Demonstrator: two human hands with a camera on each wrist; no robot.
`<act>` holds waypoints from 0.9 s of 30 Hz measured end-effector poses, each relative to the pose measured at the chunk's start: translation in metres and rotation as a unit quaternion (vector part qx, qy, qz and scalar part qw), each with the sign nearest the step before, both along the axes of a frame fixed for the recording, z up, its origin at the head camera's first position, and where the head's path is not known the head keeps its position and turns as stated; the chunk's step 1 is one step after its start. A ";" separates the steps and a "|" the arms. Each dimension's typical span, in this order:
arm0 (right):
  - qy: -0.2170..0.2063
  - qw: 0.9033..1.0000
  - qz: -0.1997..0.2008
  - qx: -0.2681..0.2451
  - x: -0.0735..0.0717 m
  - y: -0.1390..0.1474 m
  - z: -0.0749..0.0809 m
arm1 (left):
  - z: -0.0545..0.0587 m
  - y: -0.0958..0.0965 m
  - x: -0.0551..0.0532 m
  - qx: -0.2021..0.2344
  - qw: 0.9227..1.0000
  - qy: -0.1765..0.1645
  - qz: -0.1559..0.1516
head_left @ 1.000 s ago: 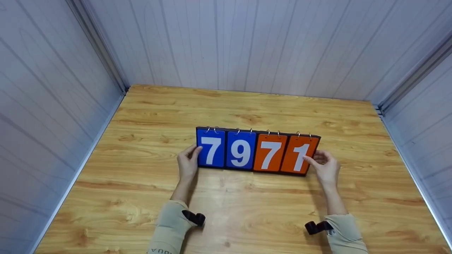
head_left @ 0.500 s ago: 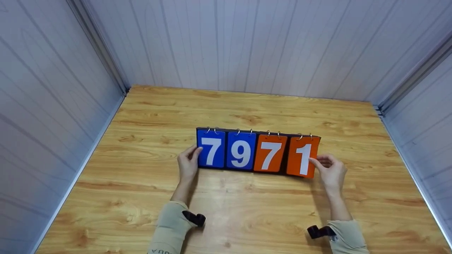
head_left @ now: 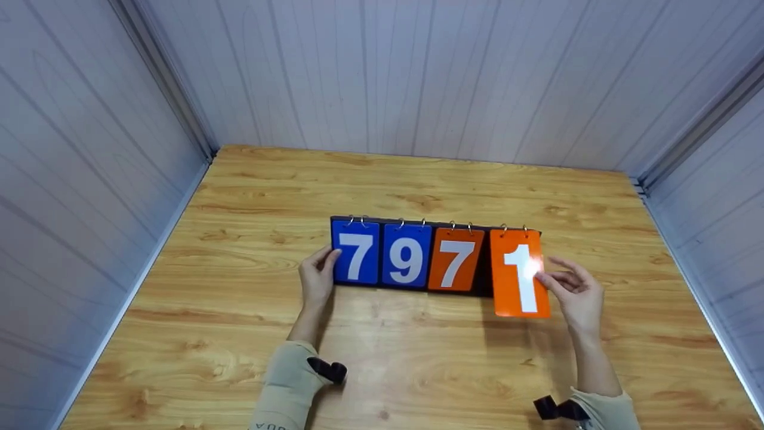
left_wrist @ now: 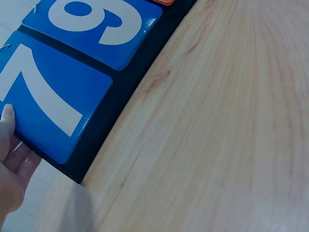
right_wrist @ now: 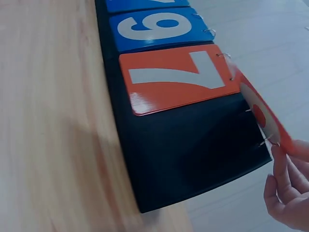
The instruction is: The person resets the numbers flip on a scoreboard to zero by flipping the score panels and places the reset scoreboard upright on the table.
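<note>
A flip scoreboard with a black backing (head_left: 484, 278) stands on the table, showing 7, 9, 7 and 1 on ring-hung cards. My left hand (head_left: 316, 279) grips its left edge, the thumb on the blue 7 card (left_wrist: 43, 106) and the fingers behind the board. At the other end, my right hand (head_left: 580, 301) pinches the side of the orange 1 card (head_left: 512, 283) between thumb and fingers. That card is swung up off the backing on its rings. In the right wrist view its underside (right_wrist: 260, 101) shows part of a white figure, and bare black board lies beneath.
The wood-grain table (head_left: 418, 364) extends around the scoreboard. Pale panel walls (head_left: 382, 77) enclose it at the back and both sides. Dark wrist cameras (head_left: 328, 370) sit on both sleeves.
My right hand has moved right and toward me, lifting the orange 1 card away from the backing, where it lay flat a second ago. The left hand has kept its grip in place.
</note>
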State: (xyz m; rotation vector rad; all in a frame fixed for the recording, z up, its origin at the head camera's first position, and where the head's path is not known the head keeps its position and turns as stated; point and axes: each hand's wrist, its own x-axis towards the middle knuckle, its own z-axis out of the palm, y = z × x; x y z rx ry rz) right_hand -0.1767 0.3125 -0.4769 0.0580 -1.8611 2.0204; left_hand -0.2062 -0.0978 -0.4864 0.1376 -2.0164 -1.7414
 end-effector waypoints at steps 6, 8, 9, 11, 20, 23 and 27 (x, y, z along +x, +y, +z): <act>0.001 1.000 -0.014 0.003 0.016 -0.018 0.045 | -0.009 -0.002 -0.005 0.003 1.000 -0.001 0.001; 0.034 0.999 0.025 -0.023 0.007 -0.004 0.030 | -0.017 -0.004 -0.010 0.005 1.000 -0.001 0.001; 0.049 0.998 0.036 -0.023 0.006 -0.003 0.031 | -0.021 -0.005 -0.012 0.006 1.000 -0.002 0.001; 0.073 0.995 0.061 -0.030 0.005 -0.001 0.034 | -0.029 -0.007 -0.016 0.012 1.000 -0.003 -0.001; 0.127 0.988 0.078 -0.036 -0.007 -0.017 0.076 | -0.032 -0.007 -0.018 0.006 1.000 -0.006 0.008; 0.145 0.989 0.028 0.016 -0.018 -0.022 0.085 | -0.032 -0.007 -0.018 0.017 1.000 -0.008 0.003; 0.143 0.986 -0.023 0.082 -0.032 -0.027 0.095 | -0.032 -0.007 -0.017 0.025 1.000 -0.008 0.000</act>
